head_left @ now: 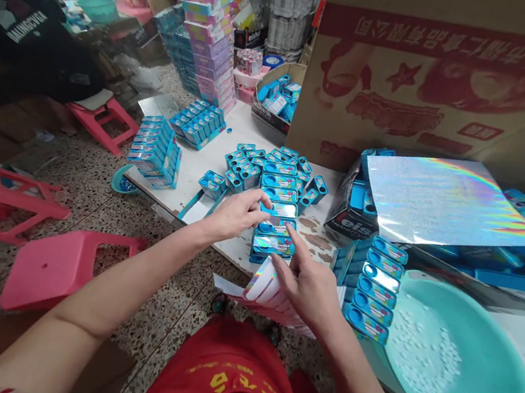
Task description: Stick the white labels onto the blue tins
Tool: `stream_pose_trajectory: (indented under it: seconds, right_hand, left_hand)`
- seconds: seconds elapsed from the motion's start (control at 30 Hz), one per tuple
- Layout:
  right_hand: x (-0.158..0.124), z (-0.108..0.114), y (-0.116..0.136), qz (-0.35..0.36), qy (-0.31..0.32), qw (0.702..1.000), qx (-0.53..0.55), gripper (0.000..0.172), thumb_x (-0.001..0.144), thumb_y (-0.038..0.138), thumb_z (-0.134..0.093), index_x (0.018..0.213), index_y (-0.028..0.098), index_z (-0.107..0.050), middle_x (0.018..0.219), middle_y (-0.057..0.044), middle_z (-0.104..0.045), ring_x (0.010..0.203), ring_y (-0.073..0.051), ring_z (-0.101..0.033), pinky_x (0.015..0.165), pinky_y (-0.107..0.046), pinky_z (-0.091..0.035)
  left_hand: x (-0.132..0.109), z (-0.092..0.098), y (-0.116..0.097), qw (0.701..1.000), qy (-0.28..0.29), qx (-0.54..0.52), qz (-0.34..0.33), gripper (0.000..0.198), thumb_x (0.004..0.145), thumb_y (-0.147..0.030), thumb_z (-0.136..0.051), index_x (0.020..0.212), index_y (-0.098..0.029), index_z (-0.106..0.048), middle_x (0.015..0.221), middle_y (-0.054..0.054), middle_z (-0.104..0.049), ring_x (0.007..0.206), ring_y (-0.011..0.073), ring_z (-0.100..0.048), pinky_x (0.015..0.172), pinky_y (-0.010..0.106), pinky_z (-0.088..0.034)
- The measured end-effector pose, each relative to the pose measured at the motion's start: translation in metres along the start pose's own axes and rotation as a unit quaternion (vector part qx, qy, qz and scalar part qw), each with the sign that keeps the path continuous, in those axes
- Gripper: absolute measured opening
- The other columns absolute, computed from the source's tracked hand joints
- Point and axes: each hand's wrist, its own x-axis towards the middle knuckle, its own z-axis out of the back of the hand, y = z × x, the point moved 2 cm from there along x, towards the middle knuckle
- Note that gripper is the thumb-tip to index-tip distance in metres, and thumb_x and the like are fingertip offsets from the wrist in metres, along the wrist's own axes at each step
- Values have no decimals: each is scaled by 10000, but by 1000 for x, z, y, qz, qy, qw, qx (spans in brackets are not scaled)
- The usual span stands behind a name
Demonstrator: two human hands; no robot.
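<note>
As we look down at the counter (249, 128), a row of blue boxes (281, 195) runs from its near edge towards twelve o'clock, each box's long axis lying nine to three, its round hole at nine. Our left hand (233, 215) curls its fingers over the row; our right hand (312, 283) points an index at its three o'clock side. Whether either grasps anything, we cannot tell.

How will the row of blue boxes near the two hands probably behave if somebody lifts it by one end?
The row of blue boxes would likely come apart, since it is separate small boxes side by side with no visible wrap around them. It may also feel somewhat slippery, because the tops look glossy. Each box is probably fairly stiff, judging by its straight edges.
</note>
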Motion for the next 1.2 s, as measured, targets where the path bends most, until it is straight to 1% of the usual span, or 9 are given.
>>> stream_pose_trajectory:
  seconds: [0.23, 0.47, 0.6, 0.67, 0.77, 0.83, 0.93, 1.07, 1.2]
  right_hand:
    - [12, 8, 19, -15, 52, 981, -185, 532, 919, 527, -356, 1397, 293, -379, 727, -74, -722, 641, -237, -689, 511, -251, -442]
    - [18, 16, 30, -24, 83, 973, -214, 509, 927, 533, -309, 1352, 278, -426, 720, -101, -712, 650, -254, -693, 527, -289, -478]
    - [18, 14, 31, -25, 79, 973, -217, 517, 923, 533, -324, 1345, 256, -434, 706, -103, -707, 648, -250, -695, 531, -286, -482]
    - [18, 13, 31, -27, 76, 973, -216, 533, 920, 539, -329, 1358, 250, -419, 712, -107, -709, 651, -247, -695, 534, -281, -479]
    - [17, 12, 30, -27, 72, 975, -210, 541, 920, 540, -332, 1372, 251, -405, 729, -112, -716, 651, -243, -691, 534, -276, -469]
    - [18, 11, 29, -29, 71, 976, -205, 546, 918, 543, -336, 1377, 255, -400, 734, -111, -719, 647, -244, -688, 529, -275, -461]
    - [18, 10, 28, -28, 68, 978, -196, 547, 914, 548, -345, 1376, 261, -404, 730, -104, -719, 640, -249, -687, 518, -273, -451]
    - [19, 10, 29, -26, 61, 979, -193, 520, 911, 542, -362, 1353, 275, -430, 718, -91, -717, 624, -238, -685, 516, -262, -438]
    - [18, 11, 28, -34, 56, 977, -203, 520, 909, 544, -363, 1340, 265, -440, 705, -93, -711, 604, -235, -682, 500, -248, -417]
  left_hand:
    - [1, -8, -11, 983, -10, 181, 1, 91, 787, -220, -502, 823, -187, -579, 624, -23, -538, 596, 123, -483, 574, 245, -321]
    - [1, -7, -18, 956, -16, 291, 27, 133, 792, -290, -554, 884, -206, -601, 716, 11, -604, 683, 175, -558, 623, 274, -353]
    - [2, 0, -19, 955, -26, 293, 46, 137, 753, -314, -625, 823, -201, -593, 597, -7, -542, 661, 192, -567, 617, 279, -353]
    - [3, 4, -11, 971, -32, 228, 59, 143, 717, -290, -660, 776, -197, -568, 538, -29, -498, 620, 175, -552, 601, 265, -347]
    - [3, 0, 13, 997, 12, -16, 75, 196, 705, -298, -664, 778, -198, -512, 492, -64, -467, 523, 124, -509, 543, 227, -333]
    - [0, -9, 32, 973, 25, -210, 87, 303, 683, -362, -690, 820, -200, -475, 499, -80, -482, 472, 91, -478, 503, 201, -324]
    - [-5, -26, 55, 912, -36, -399, 86, 494, 589, -433, -771, 863, -206, -428, 538, -91, -518, 450, 53, -449, 478, 167, -313]
    - [-8, -38, 65, 877, -93, -469, 59, 536, 558, -415, -807, 865, -206, -421, 573, -97, -523, 484, 42, -467, 509, 160, -347]
    - [-8, -42, 77, 912, -98, -396, 44, 453, 574, -407, -787, 825, -181, -486, 609, -68, -548, 536, 68, -508, 539, 189, -385]
